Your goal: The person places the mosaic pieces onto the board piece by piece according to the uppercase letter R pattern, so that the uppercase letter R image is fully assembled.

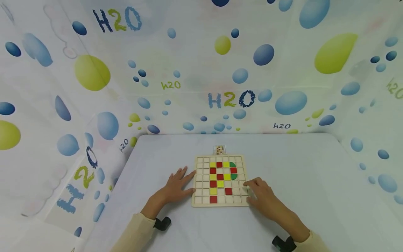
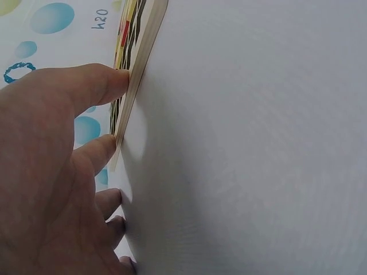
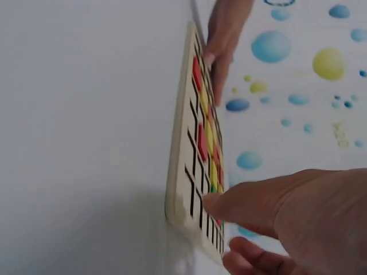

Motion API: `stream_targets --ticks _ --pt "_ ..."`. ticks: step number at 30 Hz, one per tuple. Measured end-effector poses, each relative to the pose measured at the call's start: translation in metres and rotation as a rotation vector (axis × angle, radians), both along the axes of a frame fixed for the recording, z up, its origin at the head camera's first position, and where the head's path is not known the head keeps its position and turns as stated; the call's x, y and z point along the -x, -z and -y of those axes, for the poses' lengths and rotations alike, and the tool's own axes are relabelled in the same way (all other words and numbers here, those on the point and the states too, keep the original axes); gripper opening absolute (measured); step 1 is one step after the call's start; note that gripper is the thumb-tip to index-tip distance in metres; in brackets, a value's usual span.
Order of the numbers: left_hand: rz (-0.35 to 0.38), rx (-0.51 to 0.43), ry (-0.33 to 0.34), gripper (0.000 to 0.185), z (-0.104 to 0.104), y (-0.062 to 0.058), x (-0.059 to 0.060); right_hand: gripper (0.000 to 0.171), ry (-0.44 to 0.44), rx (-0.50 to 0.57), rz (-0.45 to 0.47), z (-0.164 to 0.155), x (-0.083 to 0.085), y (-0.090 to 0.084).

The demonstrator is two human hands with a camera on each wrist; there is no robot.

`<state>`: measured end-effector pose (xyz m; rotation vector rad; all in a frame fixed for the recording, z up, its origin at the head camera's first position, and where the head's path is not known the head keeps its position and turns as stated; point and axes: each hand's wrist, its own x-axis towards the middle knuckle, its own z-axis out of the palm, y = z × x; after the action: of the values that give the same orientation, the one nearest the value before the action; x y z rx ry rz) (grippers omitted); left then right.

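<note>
A light wooden grid board [image 1: 201,185] lies on the table. Red tiles [image 1: 213,199], yellow tiles [image 1: 213,191] and two green rounded tiles [image 1: 234,177] form a pattern in its cells. My left hand [image 1: 176,187], fingers spread, touches the board's left edge with thumb and index finger; the left wrist view shows both tips against the side of the board [image 2: 137,86]. At the right edge, the thumb and index finger of my right hand [image 1: 264,199] rest on the board near its lower corner. Its other fingers bend loosely in the right wrist view.
A small pattern card [image 1: 219,150] lies just beyond the board's far edge. The white table [image 1: 283,157] meets a wall covering [image 1: 195,45] printed with blue and green drops. Black wrist cameras [image 1: 162,223] sit on both forearms.
</note>
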<state>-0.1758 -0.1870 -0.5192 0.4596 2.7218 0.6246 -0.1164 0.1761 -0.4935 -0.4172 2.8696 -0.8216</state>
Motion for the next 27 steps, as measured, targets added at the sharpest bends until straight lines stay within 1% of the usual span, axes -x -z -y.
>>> stream_targets --ticks 4,7,9,11,14,16,21,23,27 --pt "0.000 0.010 -0.003 0.073 -0.001 0.002 0.000 0.041 0.058 -0.044 0.055 -0.023 0.004 0.001" --pt "-0.004 0.002 -0.004 0.072 -0.001 0.002 -0.001 0.033 0.046 -0.073 0.075 -0.036 0.008 0.006" --pt "-0.004 0.004 -0.006 0.072 -0.002 0.002 -0.001 0.028 0.024 -0.059 0.084 -0.043 0.011 0.010" --pt "-0.005 -0.002 -0.005 0.072 -0.002 0.001 -0.002 0.027 0.004 -0.020 0.098 -0.049 0.013 0.013" --pt "-0.002 -0.002 0.000 0.072 -0.002 0.000 -0.002 0.028 0.010 0.045 0.126 -0.056 0.014 0.015" --pt "-0.002 -0.006 0.000 0.072 -0.001 0.000 -0.002 0.027 0.011 0.066 0.117 -0.060 0.014 0.016" --pt "-0.007 0.007 -0.012 0.072 -0.001 0.000 -0.001 0.022 -0.014 0.092 0.012 -0.059 0.019 0.026" --pt "-0.010 0.015 -0.012 0.072 -0.001 0.000 -0.001 0.022 -0.007 0.093 -0.020 -0.057 0.021 0.029" --pt "-0.013 0.013 -0.009 0.072 0.000 0.001 -0.001 0.023 0.044 0.080 -0.038 -0.048 0.026 0.034"
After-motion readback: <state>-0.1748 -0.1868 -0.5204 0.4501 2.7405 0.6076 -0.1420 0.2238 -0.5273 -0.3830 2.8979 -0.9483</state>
